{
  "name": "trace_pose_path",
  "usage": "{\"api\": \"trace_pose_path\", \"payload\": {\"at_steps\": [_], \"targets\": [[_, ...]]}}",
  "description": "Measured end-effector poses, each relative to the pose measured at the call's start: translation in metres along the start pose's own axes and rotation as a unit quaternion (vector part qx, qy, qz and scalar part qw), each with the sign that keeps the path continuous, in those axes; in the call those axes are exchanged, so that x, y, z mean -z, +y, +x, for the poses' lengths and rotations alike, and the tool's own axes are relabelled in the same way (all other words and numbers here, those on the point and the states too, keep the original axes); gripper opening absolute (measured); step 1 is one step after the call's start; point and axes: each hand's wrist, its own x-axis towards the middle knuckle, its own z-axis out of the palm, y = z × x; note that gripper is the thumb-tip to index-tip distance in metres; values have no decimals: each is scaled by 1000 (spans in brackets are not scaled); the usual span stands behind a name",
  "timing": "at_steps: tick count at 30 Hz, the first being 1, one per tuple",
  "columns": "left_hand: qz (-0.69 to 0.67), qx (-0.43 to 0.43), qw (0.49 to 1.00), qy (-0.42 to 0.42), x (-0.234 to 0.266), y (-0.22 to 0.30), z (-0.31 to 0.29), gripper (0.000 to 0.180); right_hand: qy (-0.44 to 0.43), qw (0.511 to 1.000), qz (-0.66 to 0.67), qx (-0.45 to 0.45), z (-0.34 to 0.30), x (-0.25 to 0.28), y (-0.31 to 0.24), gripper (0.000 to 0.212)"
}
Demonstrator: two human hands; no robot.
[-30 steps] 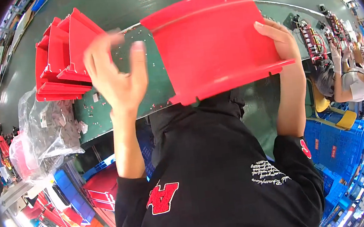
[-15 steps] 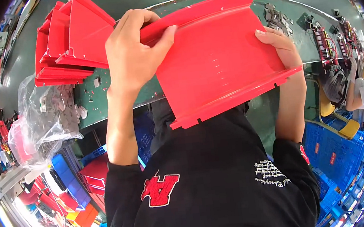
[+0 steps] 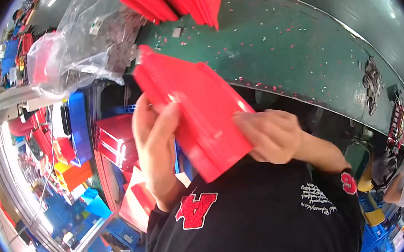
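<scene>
Between my hands, in front of my chest, is a red plastic panel (image 3: 199, 101) with raised edges. It is tilted and slightly blurred. My left hand (image 3: 156, 135) grips its left edge, the thumb on the face and the fingers partly hidden behind. My right hand (image 3: 272, 136) pinches the opposite edge, with its thumb and fingers closed on it. Beyond the panel, on the green bench, stand several similar red plastic parts (image 3: 174, 1), cut off by the upper rim of the view.
A clear plastic bag (image 3: 85, 45) of small grey pieces lies at the bench's left end. Red and white scraps dot the green bench (image 3: 271, 35). Small dark metal pieces (image 3: 371, 83) lie at right. Red bins (image 3: 117, 140) stand low left; a co-worker's arm (image 3: 396, 191) shows far right.
The view has swung left. The panel has turned from lying broad across my view to a steep slant, and my hands have shifted lower with it, still holding its edges.
</scene>
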Motion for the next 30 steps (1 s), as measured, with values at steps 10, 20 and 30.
{"api": "trace_pose_path", "payload": {"at_steps": [10, 20, 30], "targets": [[107, -170, 975, 95, 101, 14, -16, 44, -112, 931, 151, -314, 92, -185, 111, 24], [99, -151, 982, 58, 103, 9, -11, 50, -372, 894, -13, -250, 137, -202, 119, 7], [93, -144, 984, -37, 79, 11, -12, 53, -287, 919, 38, -267, 144, -207, 112, 13]]}}
